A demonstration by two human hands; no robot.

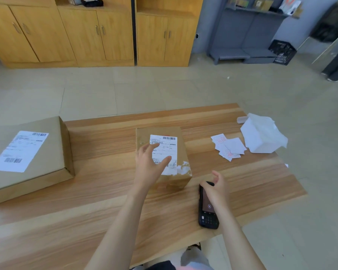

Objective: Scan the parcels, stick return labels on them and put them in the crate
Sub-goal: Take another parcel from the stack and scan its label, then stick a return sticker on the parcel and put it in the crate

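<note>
Left hand over the small parcel, right hand at the scanner

The left hand [148, 162] hovers open, fingers spread, over the shipping label [165, 145] on the small parcel [183, 151], which stands mid-worktop [105, 191]; it hides the label's left part, and I cannot tell whether it touches. The right hand [217, 190] lies across the top of the black scanner [207, 211] near the front edge, thumb at its upper corner and one finger raised; whether it grips is unclear. A large flat parcel [53, 152] at the left is cut off by the frame. Right of the small parcel lies a loose pile of return labels [229, 148], their red stamps too blurred to read, beside crumpled white paper [263, 135]. A black crate [283, 51] sits far off on the floor.
</note>
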